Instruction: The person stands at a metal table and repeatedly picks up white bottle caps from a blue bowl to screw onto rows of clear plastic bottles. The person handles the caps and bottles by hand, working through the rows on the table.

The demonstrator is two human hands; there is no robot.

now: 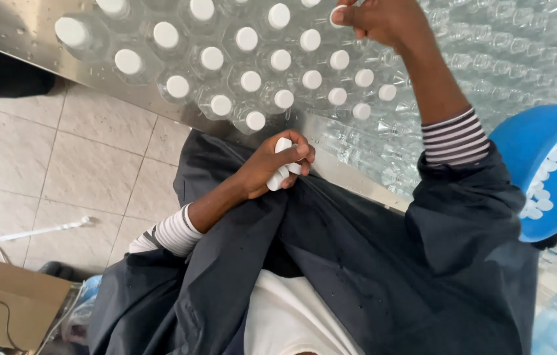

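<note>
Over the steel table (22,26) of capped bottles (250,82), our left hand (272,167) clutches spare white caps (283,164) while our right hand (377,20) pinches one cap (336,14) onto a bottle.

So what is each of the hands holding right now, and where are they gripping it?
The left hand clutches several white caps in its curled fingers. The right hand pinches one white cap by its rim, at a bottle top.

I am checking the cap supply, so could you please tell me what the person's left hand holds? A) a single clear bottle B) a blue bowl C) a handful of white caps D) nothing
C: the left hand is closed around several white caps near the table edge, while the right hand sets a cap on a bottle.
</note>
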